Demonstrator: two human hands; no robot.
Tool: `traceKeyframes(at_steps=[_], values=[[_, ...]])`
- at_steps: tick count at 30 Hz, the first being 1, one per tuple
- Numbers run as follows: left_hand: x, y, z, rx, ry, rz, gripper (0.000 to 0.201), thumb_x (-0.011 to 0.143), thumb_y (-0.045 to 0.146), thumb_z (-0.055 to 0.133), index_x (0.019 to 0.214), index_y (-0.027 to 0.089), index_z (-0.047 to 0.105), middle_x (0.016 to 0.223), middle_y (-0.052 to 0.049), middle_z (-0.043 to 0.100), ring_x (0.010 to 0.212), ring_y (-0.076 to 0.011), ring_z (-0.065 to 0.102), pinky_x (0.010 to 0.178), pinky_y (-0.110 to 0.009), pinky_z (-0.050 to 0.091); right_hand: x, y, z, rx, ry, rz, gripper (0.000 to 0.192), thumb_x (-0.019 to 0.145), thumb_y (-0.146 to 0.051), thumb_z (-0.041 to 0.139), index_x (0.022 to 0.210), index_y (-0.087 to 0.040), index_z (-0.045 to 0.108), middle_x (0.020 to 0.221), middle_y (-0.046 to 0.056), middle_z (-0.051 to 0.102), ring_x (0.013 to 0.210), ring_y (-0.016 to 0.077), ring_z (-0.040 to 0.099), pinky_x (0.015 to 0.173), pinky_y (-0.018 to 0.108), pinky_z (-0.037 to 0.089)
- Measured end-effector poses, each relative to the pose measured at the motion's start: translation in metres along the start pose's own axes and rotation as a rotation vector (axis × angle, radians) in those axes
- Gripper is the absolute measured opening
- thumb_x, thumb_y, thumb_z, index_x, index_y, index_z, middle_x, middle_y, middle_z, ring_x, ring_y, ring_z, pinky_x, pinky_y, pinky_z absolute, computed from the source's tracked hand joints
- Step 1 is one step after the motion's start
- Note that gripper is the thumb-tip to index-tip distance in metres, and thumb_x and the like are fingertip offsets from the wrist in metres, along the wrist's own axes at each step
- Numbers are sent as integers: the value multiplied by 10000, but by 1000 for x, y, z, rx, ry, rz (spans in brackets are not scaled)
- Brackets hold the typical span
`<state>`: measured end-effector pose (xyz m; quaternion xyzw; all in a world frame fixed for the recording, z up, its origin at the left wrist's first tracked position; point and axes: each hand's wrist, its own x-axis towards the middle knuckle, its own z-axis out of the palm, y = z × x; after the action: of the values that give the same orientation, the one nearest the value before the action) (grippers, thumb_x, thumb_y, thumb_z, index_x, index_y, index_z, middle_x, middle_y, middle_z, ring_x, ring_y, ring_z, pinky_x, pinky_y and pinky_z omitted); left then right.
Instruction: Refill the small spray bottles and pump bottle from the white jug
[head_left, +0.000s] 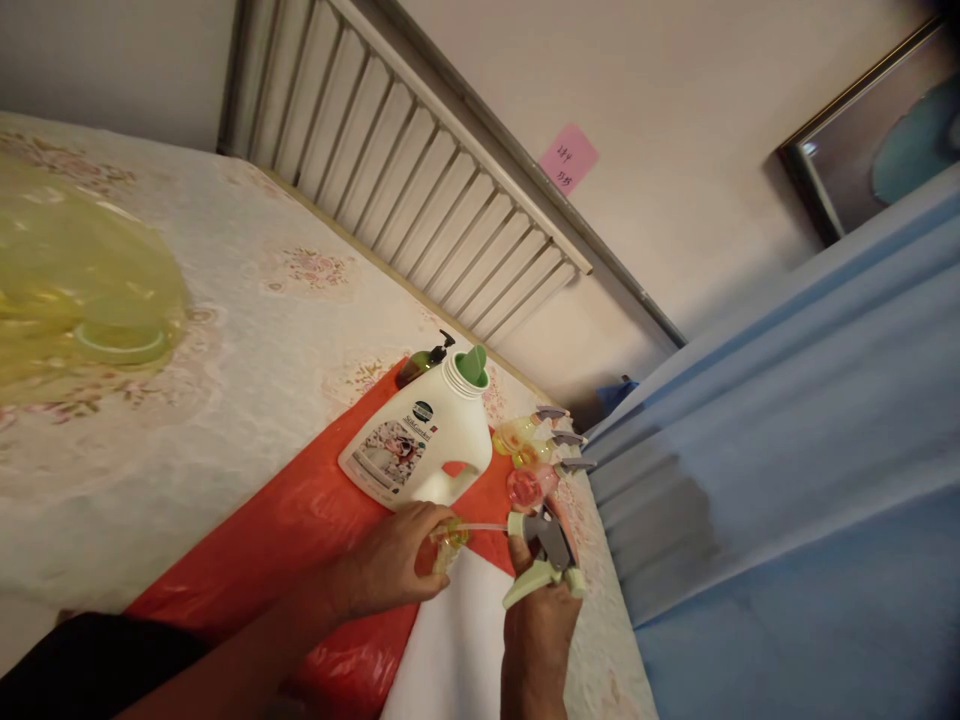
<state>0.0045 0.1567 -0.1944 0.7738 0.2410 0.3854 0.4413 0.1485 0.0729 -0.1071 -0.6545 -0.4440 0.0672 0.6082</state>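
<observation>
Small yellow bottle (448, 545) in the left hand (390, 570), fingers wrapped around it, held just above the red sheet (300, 530) on the bed (225, 300). Right hand (536, 625) grips a spray trigger head (546, 558), fingers closed on it; its clear dip tube (480, 527) runs across to the bottle mouth. Head looks part-inserted, not yet seated or screwed down, though the joint is too small to tell for sure. Three more small bottles (529, 460) with trigger heads fitted lie just beside, next to the big white jug (420, 445) with its green spout. Dark pump bottle (424, 362) behind the jug. Yellow plastic bag (75, 280) well apart, far left.
</observation>
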Motion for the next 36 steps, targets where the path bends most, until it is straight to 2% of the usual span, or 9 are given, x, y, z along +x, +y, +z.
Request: traceKeyframes(at_steps=[6, 9, 13, 17, 23, 28, 31, 36], values=[[2, 7, -6, 4, 13, -19, 541, 666, 150, 672, 1180, 241, 533, 1150, -32, 632, 1088, -250, 580, 966, -378, 463, 11, -5, -12, 44, 84, -34, 486, 820, -364, 672, 1249, -144, 613, 1029, 137, 723, 980, 285, 675, 806, 436, 568], [3, 9, -6, 25, 26, -26, 524, 669, 147, 659, 1171, 229, 535, 1141, -42, 638, 1074, -252, 588, 959, -389, 469, 14, 1, -16, 178, 140, 25, 453, 808, -323, 696, 1223, -160, 612, 1038, 108, 710, 917, 247, 689, 789, 410, 577], [3, 9, -6, 36, 32, -32, 529, 669, 139, 646, 1178, 225, 530, 1150, -49, 638, 1081, -249, 588, 961, -395, 472, 16, 10, -18, 398, 175, 127, 473, 710, -267, 787, 1149, -192, 626, 987, 50, 694, 842, 200, 690, 743, 361, 587], [3, 8, -6, 54, 29, -43, 550, 657, 136, 652, 1187, 215, 527, 1164, -61, 635, 1101, -257, 582, 982, -408, 464, 18, 8, -20, 352, 230, 100, 487, 717, -250, 794, 1171, -202, 624, 1010, 40, 678, 834, 169, 676, 725, 306, 582], [3, 8, -6, 53, 24, -47, 554, 672, 153, 662, 1207, 211, 527, 1198, -70, 624, 1144, -264, 567, 1017, -416, 448, 20, 1, -25, 348, 235, 74, 466, 741, -233, 772, 1179, -199, 618, 936, 17, 683, 754, 150, 679, 688, 287, 578], [3, 12, -10, 54, 6, -67, 552, 677, 155, 666, 1208, 219, 530, 1206, -70, 627, 1152, -271, 569, 1015, -419, 453, 20, 2, -28, 468, 215, 116, 469, 689, -201, 808, 1127, -193, 641, 920, 10, 699, 774, 145, 688, 706, 274, 579], [3, 13, -11, 55, 5, -66, 549, 688, 158, 664, 1216, 220, 526, 1213, -72, 626, 1155, -269, 571, 1015, -416, 455, 26, 9, -35, 468, 257, 101, 432, 696, -196, 803, 1096, -207, 641, 917, 10, 703, 806, 159, 695, 703, 279, 579], [3, 8, -10, 51, 17, -41, 519, 715, 181, 661, 1215, 217, 524, 1224, -76, 620, 1170, -269, 564, 1034, -424, 443, 43, 36, -57, 412, 310, 89, 347, 727, -256, 783, 1033, -213, 623, 911, 19, 689, 788, 181, 704, 678, 312, 584]])
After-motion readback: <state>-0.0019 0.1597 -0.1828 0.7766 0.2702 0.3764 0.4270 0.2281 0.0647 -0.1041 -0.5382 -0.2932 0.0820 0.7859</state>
